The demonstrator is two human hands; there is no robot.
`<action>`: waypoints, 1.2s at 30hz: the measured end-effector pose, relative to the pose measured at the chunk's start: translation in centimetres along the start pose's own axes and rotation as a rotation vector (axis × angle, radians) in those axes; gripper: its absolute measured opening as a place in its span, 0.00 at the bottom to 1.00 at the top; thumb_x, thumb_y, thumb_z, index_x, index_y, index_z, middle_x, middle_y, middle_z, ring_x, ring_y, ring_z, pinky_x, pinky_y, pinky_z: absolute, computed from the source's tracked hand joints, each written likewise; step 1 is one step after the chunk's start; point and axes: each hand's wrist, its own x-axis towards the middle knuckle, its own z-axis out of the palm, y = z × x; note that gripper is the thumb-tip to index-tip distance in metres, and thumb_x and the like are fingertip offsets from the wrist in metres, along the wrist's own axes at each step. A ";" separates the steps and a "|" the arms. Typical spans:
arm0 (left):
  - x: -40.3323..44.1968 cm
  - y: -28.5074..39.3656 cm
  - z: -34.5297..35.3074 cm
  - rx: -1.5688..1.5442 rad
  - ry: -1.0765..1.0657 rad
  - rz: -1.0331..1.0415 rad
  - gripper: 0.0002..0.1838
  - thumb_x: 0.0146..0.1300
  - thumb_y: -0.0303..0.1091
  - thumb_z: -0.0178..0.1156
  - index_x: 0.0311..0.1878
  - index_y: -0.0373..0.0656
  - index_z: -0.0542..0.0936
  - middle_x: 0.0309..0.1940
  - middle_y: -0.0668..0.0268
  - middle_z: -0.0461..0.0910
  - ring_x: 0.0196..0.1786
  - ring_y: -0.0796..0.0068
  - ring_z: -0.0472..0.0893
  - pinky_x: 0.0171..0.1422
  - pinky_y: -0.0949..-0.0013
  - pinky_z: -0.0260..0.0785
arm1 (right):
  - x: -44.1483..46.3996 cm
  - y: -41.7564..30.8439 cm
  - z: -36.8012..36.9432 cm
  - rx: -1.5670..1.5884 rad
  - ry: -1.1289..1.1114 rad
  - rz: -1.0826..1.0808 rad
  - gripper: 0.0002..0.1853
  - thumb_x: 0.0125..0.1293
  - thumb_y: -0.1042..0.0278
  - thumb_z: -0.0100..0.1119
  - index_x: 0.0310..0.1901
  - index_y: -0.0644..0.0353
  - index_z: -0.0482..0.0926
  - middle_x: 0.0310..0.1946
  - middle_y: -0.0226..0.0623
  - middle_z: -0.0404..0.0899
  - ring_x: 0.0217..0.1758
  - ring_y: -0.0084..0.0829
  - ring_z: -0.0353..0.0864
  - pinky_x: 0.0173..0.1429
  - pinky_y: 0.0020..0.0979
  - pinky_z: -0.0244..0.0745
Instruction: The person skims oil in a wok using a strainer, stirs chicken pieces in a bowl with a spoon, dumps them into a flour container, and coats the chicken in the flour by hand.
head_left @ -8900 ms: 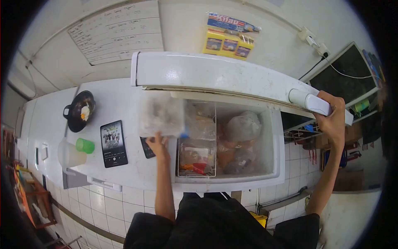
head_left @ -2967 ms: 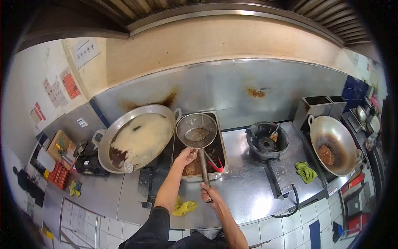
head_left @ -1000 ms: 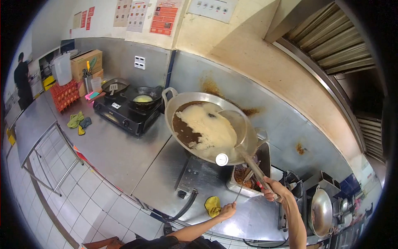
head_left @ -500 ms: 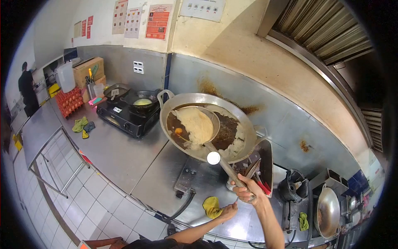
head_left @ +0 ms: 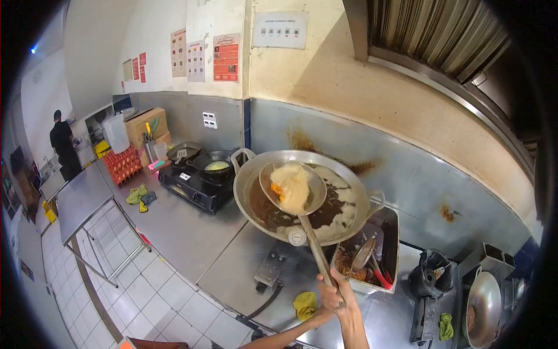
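Note:
My right hand (head_left: 337, 292) is closed around the long handle of a round strainer (head_left: 315, 244). The strainer's bowl is over a large wok (head_left: 243, 200) of dark, foamy oil. A pale, puffy fried mass (head_left: 292, 189) with an orange patch lies in the bowl. My left hand (head_left: 323, 316) is just below the right one, near the handle's end; the right hand and wrist hide its fingers. A round dial thermometer (head_left: 297, 236) sits at the wok's near rim. Beneath the left hand's side lies a yellow cloth (head_left: 304, 305).
Right of the wok, a metal tray (head_left: 397, 244) holds another strainer and red-handled tongs. A black gas stove (head_left: 197, 189) bears two pans. Farther left are stacked egg trays (head_left: 123, 166) and cloths. A second wok (head_left: 482, 305) stands right. A person (head_left: 64, 145) stands far left.
The view has shifted, so the scene sits lower and further right. The fried mass looks smaller and more gathered in the strainer. My left hand has come closer to my right.

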 end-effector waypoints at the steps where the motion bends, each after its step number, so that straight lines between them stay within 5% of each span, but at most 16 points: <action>1: -0.1 -0.1 0.2 -0.001 -0.003 0.000 0.17 0.74 0.39 0.33 0.52 0.40 0.68 0.42 0.59 0.79 0.48 0.55 0.79 0.53 0.53 0.69 | 0.8 -0.7 -0.7 0.050 0.013 0.010 0.20 0.75 0.50 0.41 0.42 0.63 0.67 0.14 0.24 0.61 0.05 0.17 0.55 0.06 0.22 0.55; 11: -0.2 -1.1 0.0 0.012 -0.008 -0.003 0.18 0.74 0.40 0.33 0.51 0.39 0.69 0.41 0.58 0.79 0.48 0.54 0.79 0.53 0.53 0.69 | 2.2 1.6 0.9 -0.189 0.259 -0.157 0.22 0.74 0.44 0.42 0.39 0.56 0.70 0.15 0.21 0.60 0.09 0.17 0.55 0.11 0.23 0.51; 29: -0.1 -1.6 -2.1 0.009 -0.052 0.036 0.20 0.74 0.42 0.33 0.49 0.38 0.70 0.40 0.56 0.80 0.47 0.53 0.79 0.53 0.53 0.69 | 5.7 0.9 0.1 0.043 0.074 -0.189 0.21 0.76 0.48 0.40 0.36 0.59 0.71 0.15 0.23 0.60 0.09 0.18 0.55 0.11 0.22 0.52; 33: 0.0 -2.5 -2.5 0.008 -0.066 0.035 0.20 0.74 0.43 0.33 0.49 0.38 0.71 0.40 0.55 0.80 0.47 0.53 0.79 0.53 0.53 0.69 | 6.8 1.8 1.1 -0.059 0.262 -0.257 0.20 0.74 0.48 0.43 0.39 0.60 0.69 0.15 0.23 0.61 0.08 0.17 0.55 0.10 0.22 0.53; 36: -0.1 -2.5 -2.4 0.000 -0.072 0.035 0.21 0.74 0.43 0.33 0.49 0.38 0.71 0.40 0.55 0.80 0.47 0.52 0.79 0.53 0.53 0.69 | 7.1 1.9 -0.3 0.090 0.033 -0.181 0.20 0.74 0.47 0.44 0.39 0.59 0.69 0.15 0.24 0.61 0.08 0.18 0.56 0.10 0.22 0.53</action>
